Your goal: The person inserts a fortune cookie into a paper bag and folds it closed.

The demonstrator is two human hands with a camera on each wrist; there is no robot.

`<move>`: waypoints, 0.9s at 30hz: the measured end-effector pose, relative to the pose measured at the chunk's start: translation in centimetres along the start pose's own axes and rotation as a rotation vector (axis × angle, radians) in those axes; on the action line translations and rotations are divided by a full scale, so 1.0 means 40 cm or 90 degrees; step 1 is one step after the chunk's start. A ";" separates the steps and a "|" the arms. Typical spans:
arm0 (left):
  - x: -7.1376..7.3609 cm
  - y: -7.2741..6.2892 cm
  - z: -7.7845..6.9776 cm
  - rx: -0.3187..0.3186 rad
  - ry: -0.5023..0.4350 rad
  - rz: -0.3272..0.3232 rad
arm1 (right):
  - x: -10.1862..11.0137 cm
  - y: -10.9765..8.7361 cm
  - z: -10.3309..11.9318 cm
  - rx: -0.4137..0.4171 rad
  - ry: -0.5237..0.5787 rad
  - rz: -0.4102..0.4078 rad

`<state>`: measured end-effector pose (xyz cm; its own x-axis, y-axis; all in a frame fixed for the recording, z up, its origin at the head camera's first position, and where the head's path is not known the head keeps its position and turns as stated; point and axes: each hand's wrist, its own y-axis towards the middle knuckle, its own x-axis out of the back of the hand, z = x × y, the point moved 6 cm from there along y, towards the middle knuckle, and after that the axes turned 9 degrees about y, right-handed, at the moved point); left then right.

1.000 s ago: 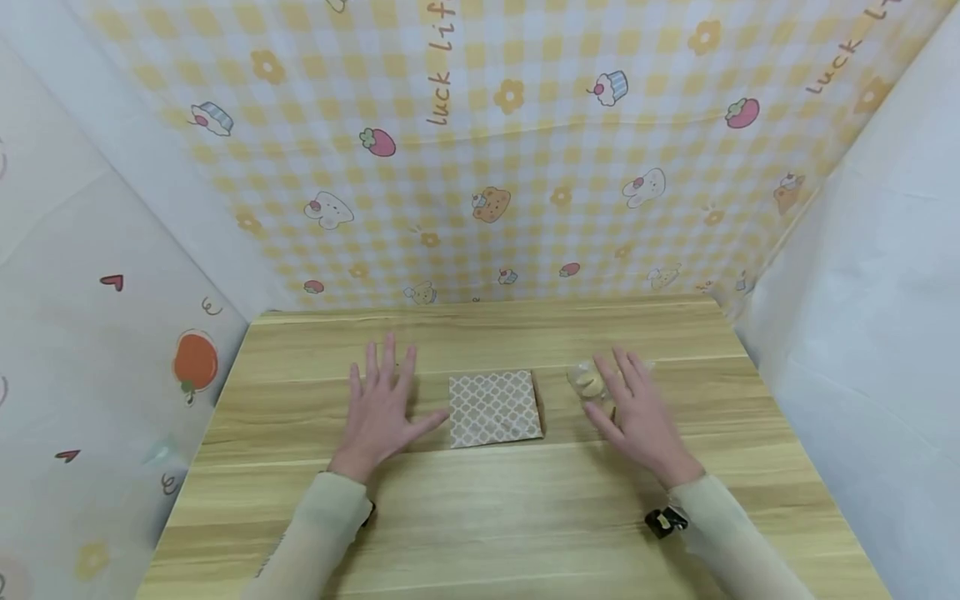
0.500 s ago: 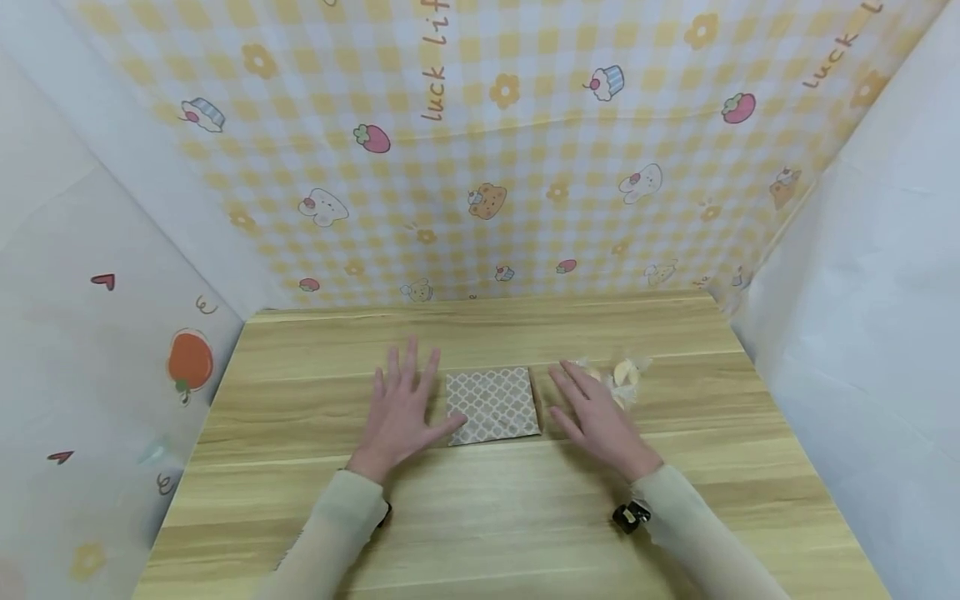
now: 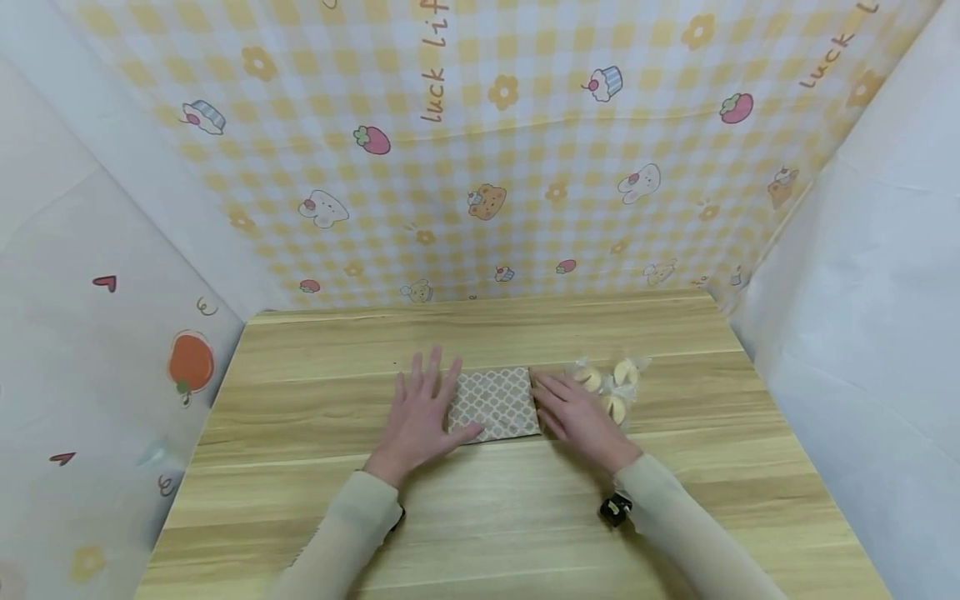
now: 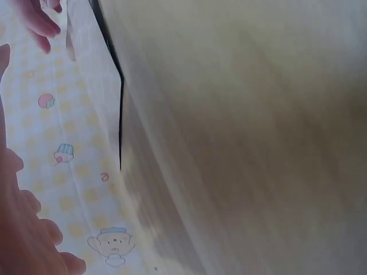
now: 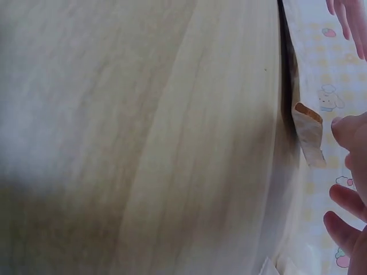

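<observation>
Left hand (image 3: pixel 422 418) and right hand (image 3: pixel 577 417), fingers spread flat, touch opposite edges of patterned paper bag (image 3: pixel 497 403). 3 wrapped cookies (image 3: pixel 609 387) lie just beside the right hand.

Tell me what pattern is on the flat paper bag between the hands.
The paper bag has a brown-and-white lattice pattern, clearest in the head view.

table (image 3: pixel 480 508): matt wood grain | bag (image 3: pixel 495 402): matt paper, patterned | snack wrap (image 3: pixel 611 387): glossy clear plastic
</observation>
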<state>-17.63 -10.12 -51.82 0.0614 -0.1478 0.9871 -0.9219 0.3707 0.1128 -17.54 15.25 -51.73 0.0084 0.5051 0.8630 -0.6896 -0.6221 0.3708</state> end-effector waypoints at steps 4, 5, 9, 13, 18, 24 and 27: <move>-0.011 -0.001 -0.019 -0.018 0.009 0.007 | -0.009 0.004 -0.010 -0.006 -0.001 0.012; -0.013 -0.001 -0.024 -0.022 0.011 0.006 | -0.011 0.005 -0.013 -0.008 -0.002 0.012; -0.022 0.001 -0.039 -0.033 0.014 0.010 | -0.014 0.008 -0.019 -0.019 -0.001 0.018; -0.032 0.003 -0.051 -0.039 0.007 0.022 | -0.020 0.007 -0.022 -0.031 -0.005 0.035; -0.040 0.007 -0.065 -0.050 0.009 0.035 | -0.025 0.005 -0.025 -0.051 0.004 0.057; -0.043 0.021 -0.087 -0.077 0.005 0.040 | -0.029 0.004 -0.028 -0.078 0.004 0.082; -0.040 0.032 -0.102 -0.090 -0.004 0.042 | -0.033 0.004 -0.032 -0.085 0.002 0.088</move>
<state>-17.35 -5.66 -52.81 -0.0005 -0.1247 0.9922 -0.8610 0.5047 0.0630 -18.57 15.24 -53.24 -0.0958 0.4228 0.9012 -0.7744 -0.6005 0.1994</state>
